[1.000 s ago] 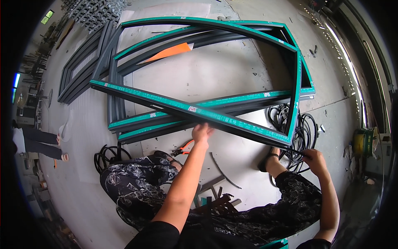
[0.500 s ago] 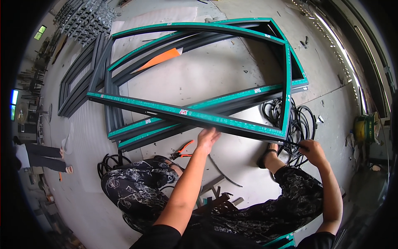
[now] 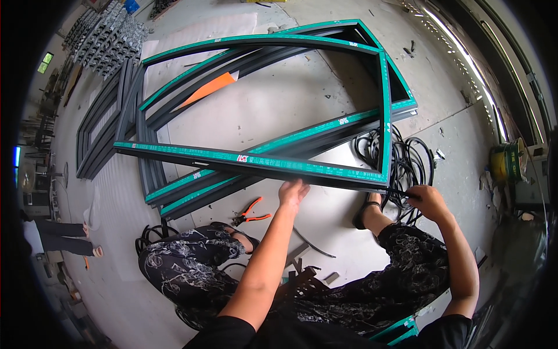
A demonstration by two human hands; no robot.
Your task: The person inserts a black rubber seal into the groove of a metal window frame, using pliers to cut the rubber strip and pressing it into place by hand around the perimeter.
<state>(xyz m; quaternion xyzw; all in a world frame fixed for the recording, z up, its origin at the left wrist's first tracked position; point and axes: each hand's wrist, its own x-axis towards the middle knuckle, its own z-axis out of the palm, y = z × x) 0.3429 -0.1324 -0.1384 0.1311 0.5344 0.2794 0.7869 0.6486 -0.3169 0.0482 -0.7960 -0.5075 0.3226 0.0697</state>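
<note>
Green-filmed dark grey rectangular frame (image 3: 261,160): uppermost on the pile in front of the person, turned askew, its near rail running from the left to the near right corner.
Matching green-filmed frames underneath (image 3: 314,131): stacked on the pale grey floor (image 3: 279,99), crossing under that near rail.
Left hand (image 3: 293,193): at the underside of the near rail, right of its middle; the fingers are partly behind the rail, so I cannot tell whether they clamp it or only rest there.
Right hand (image 3: 427,202): just beside the near right corner, fingers together on a thin black flexible strip (image 3: 398,192) that runs left toward the corner.
Frame handling: probably stiff, more awkward in length than fragile, the film perhaps slippery; rails near opposite corners look the steadiest hold, as one grip could let it swing.
Strip handling: seemingly light, soft and rubbery; best pinched close to the frame.
Right of the corner: loose black coils (image 3: 401,154) on the floor; any join to the strip cannot be made out.
Left of the forearm: orange-handled pliers (image 3: 257,218), lying open.
Within the frame's outline: an orange sheet (image 3: 209,88), partly covered.
Hidden: the rail's underside, the strip's end at the frame, and much of the lower frames.
</note>
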